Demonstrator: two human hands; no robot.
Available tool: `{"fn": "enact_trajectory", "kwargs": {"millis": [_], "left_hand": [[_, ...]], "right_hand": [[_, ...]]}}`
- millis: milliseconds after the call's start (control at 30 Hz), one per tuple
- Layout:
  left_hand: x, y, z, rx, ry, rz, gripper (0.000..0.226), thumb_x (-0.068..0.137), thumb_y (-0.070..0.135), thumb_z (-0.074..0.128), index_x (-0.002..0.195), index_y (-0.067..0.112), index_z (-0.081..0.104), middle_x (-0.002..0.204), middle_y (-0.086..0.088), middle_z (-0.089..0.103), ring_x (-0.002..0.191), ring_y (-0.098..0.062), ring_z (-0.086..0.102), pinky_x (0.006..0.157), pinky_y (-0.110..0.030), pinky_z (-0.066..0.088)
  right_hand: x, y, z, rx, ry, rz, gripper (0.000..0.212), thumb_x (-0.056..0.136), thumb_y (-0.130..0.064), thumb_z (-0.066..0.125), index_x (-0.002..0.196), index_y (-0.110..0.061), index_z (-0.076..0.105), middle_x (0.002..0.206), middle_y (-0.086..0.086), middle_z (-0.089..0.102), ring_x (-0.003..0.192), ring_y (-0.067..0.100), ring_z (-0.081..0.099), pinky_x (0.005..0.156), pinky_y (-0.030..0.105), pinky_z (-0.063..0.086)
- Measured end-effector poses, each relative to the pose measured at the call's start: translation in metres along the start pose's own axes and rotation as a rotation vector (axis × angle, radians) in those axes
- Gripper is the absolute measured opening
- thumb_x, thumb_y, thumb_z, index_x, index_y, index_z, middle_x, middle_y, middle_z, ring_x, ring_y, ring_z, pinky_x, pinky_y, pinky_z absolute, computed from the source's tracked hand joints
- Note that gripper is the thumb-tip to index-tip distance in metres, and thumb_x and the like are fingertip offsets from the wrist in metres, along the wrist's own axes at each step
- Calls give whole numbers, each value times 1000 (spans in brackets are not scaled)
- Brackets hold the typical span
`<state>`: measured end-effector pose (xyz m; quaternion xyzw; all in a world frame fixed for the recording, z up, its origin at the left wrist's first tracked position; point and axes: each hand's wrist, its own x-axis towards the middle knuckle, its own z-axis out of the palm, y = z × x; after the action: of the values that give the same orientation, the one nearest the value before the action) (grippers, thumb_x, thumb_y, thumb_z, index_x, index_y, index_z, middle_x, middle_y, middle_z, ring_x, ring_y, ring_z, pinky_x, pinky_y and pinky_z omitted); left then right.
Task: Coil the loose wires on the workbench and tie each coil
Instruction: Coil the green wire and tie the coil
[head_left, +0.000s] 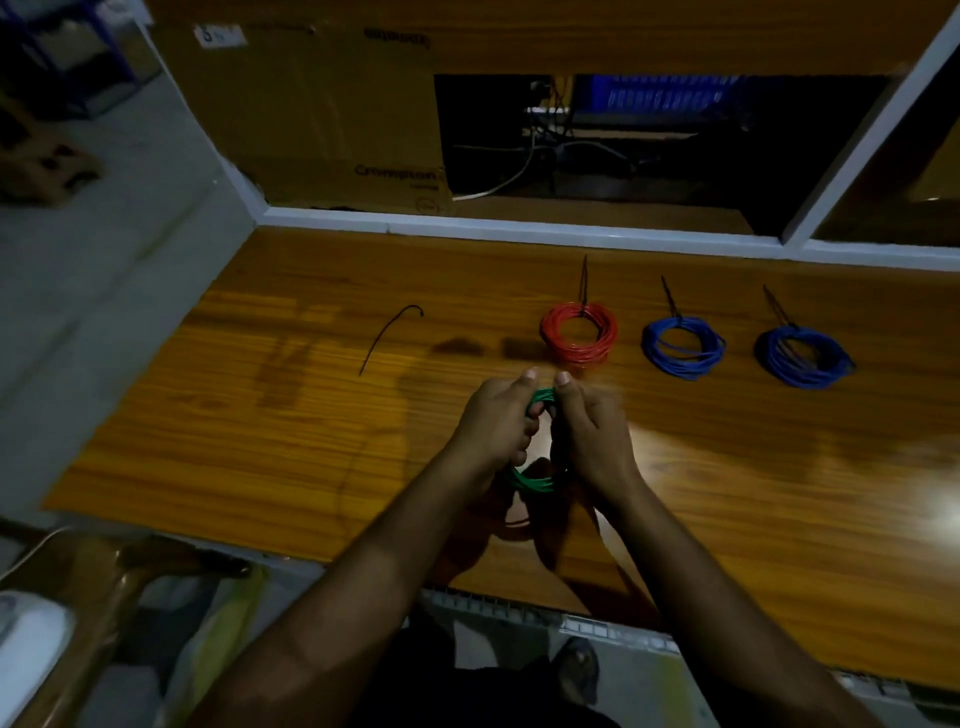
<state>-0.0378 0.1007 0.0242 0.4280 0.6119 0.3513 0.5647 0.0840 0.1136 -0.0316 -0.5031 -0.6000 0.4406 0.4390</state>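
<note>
Head view, hands: the left hand (501, 415) and the right hand (587, 426) meet above the middle of the glossy orange-brown wooden workbench (260, 415), fingers curled, both gripping one coil of green insulated wire (530, 480).
Green coil: held upright between the two hands, its top pinched under the fingertips, its lower arc showing between the wrists; whether it touches the bench I cannot tell.
Tied coils: a round coil of red wire (579, 332) lies flat just beyond the hands; to its right a first coil of blue wire (683, 347), then, apart from it, a second coil of darker blue wire (802, 358). Each has a thin dark tie sticking up at its far edge.
Loose tie: a thin dark curved strand (387, 338) lies alone on the bench, left of the red coil and well apart.
Background: a brown cardboard box (311, 114) stands behind the white ledge (519, 228) at the bench's far edge.
</note>
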Motion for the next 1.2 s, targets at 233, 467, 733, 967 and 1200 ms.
{"fn": "enact_trajectory", "kwargs": {"millis": [233, 467, 733, 967, 1200], "left_hand": [[18, -11, -27, -91, 39, -30, 39, 107, 30, 36, 73, 16, 48, 49, 9, 31, 38, -5, 24, 43, -19, 19], [34, -18, -97, 54, 71, 141, 44, 104, 38, 40, 64, 20, 47, 50, 10, 38, 44, -12, 30, 50, -29, 23], [55, -42, -193, 235, 145, 217, 44, 106, 33, 39, 65, 19, 50, 57, 2, 46, 49, -16, 41, 53, -29, 30], [64, -32, -264, -66, -14, 17, 40, 106, 37, 40, 71, 19, 45, 53, 8, 37, 42, -8, 28, 44, -22, 20], [62, -21, -280, -151, -110, -9, 41, 105, 38, 41, 69, 19, 41, 50, 10, 33, 41, -7, 22, 41, -19, 16]], "right_hand": [[6, -6, 20, -341, -113, -287, 23, 106, -35, 38, 111, -17, 52, 88, -3, 60, 71, 7, 58, 58, 27, 46], [31, -30, 71, -420, -98, -263, 31, 102, -46, 38, 86, -27, 58, 65, -5, 55, 56, 9, 50, 51, 34, 40], [59, -59, 169, 185, -202, 262, 41, 106, -28, 41, 78, -6, 60, 63, 11, 55, 54, 18, 54, 54, 26, 42], [144, -16, 195, -512, 219, 249, 24, 96, -32, 61, 113, -16, 57, 97, 0, 62, 88, 19, 62, 74, 38, 58], [166, -27, 210, -955, 67, 173, 15, 98, -30, 53, 109, -20, 56, 103, 6, 58, 84, 21, 57, 70, 39, 54]]}}
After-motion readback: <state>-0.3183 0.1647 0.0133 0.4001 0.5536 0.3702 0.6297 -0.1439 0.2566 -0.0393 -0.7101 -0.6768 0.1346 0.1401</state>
